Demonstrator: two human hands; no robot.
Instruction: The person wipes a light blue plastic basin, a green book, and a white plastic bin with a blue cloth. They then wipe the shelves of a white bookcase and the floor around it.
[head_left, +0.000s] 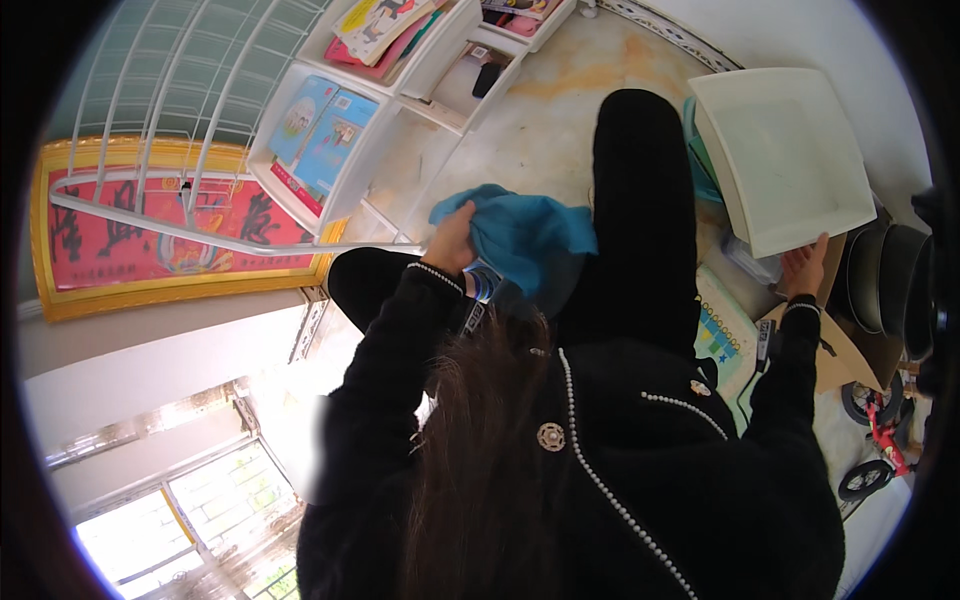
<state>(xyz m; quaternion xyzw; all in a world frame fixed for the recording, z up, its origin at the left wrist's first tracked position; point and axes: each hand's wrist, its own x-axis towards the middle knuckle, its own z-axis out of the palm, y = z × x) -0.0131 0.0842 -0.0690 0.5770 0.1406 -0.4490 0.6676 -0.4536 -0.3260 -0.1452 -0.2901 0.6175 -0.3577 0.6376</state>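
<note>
A blue cloth (525, 232) is bunched in my left hand (450, 241), in front of my bent knees. Its loose folds hang towards my lap. On the right, my right hand (804, 268) grips the near edge of a white plastic bin (787, 150), with part of the fingers hidden at the rim. The bin is tilted, its hollow inside facing me. Behind it shows part of a teal container (691, 142), and a clear plastic box (750, 255) lies under its near corner.
White rack drawers (322, 150) with books and small items stand ahead left, beside a white wire rack (232, 244). A framed red picture (112, 247) leans behind. On the right are dark pans (870, 277), cardboard (851, 345), a green patterned box (724, 330) and a red toy bike (885, 439).
</note>
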